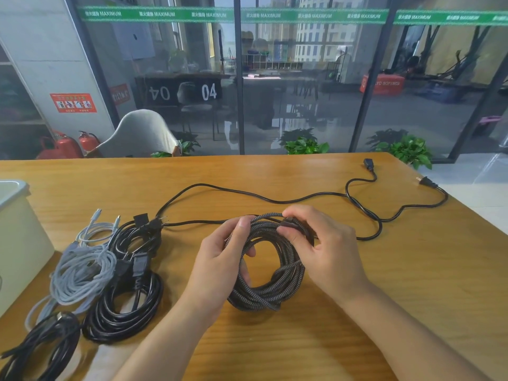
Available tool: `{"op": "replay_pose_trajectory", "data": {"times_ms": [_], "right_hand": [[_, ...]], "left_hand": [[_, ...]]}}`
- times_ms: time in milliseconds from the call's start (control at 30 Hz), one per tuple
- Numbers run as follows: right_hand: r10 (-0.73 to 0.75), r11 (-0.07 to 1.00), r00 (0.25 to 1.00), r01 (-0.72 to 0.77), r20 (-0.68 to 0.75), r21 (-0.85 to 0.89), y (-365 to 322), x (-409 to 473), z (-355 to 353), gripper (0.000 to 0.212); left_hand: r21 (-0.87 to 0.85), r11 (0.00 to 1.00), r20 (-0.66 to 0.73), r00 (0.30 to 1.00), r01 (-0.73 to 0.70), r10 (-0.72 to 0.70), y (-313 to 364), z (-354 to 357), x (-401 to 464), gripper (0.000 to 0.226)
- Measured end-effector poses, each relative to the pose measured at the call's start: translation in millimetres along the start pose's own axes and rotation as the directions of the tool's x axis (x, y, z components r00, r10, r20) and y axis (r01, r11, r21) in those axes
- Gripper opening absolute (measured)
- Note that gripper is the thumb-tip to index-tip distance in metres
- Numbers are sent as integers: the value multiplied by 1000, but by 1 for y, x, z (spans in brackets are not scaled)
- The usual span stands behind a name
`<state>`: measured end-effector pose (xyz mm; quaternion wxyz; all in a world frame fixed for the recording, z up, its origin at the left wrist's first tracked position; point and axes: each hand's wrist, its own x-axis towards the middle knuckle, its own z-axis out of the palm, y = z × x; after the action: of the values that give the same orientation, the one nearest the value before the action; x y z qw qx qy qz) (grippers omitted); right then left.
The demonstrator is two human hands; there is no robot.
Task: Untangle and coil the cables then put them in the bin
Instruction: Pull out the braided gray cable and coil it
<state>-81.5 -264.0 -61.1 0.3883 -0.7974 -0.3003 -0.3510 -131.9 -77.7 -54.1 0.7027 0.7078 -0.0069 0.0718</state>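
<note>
A braided dark cable coil [270,266], round and herringbone-textured, is held over the glossy wooden desk [384,270]. The left hand [220,268] curls its grip round the coil's left side; the right hand [327,248] pinches its plug end. Smooth black coils [123,306] lie left, beside the pale bin [19,243]; bare desk lies right

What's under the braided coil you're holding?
Bare wooden table shows through the dark braided cable coil; a loose black power cable passes behind it. Both hands' fingers hide its upper part.
</note>
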Motion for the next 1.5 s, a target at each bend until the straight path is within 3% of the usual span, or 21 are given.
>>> {"op": "replay_pose_trajectory", "data": {"times_ms": [200,367,467,600,867,1167,1333,1500], "right_hand": [[198,958,980,-200,29,204,2,1,3,18],[311,847,924,-377,224,375,1,0,7,22],[340,727,875,-477,345,493,-2,-3,7,36],[433,485,804,-589,408,647,-13,-4,9,42],[564,584,787,-594,251,553,-7,-7,18,31],[589,547,722,-687,363,479,0,-8,16,33],[631,446,669,-727,393,522,3,-9,20,32],[653,345,615,-761,442,550,-1,-7,18,30]], "left_hand": [[-3,1000,-31,999,-27,27,-5,3,0,31],[-45,999,-29,999,-30,29,-7,0,0,31],[-105,994,-29,999,-41,38,-6,-1,1,34],[-156,987,-18,999,-40,38,-5,0,1,34],[-58,998,84,996,27,-22,-13,7,-2,42],[-1,1000,94,995,-11,11,-17,3,-1,49],[26,999,35,999,-19,18,-24,2,3,40],[186,981,-7,998,-59,61,-31,-1,7,37]]}}
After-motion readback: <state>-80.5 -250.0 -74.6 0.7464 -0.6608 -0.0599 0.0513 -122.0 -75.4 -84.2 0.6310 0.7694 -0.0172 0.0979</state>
